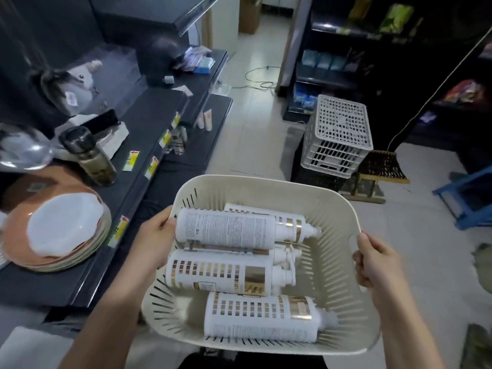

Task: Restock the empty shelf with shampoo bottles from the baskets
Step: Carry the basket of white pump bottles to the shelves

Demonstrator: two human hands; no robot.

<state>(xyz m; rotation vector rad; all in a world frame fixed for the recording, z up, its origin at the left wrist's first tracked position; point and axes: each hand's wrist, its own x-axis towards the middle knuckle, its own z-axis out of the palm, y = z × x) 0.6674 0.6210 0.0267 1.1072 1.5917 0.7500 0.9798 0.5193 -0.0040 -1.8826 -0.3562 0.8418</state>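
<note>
I hold a cream slotted basket (266, 186) in front of me at waist height. My left hand (153, 239) grips its left rim, fingers curled over the edge. My right hand (375, 262) grips the handle cut-out on its right rim. Several white shampoo bottles with gold squares lie on their sides in the basket: one on top at the back (229, 229), one in the middle (221, 272), one at the front (261, 319). The dark shelves (149, 115) run along my left, with a bare stretch in the middle.
Stacked plates (56, 233), a dark flask (93, 158) and a glass lid (21, 147) sit on the near shelf. A white crate (338, 134), a broom (383, 163) and a blue stool (466, 198) stand on the tiled floor at right. A cable (261, 81) lies in the aisle.
</note>
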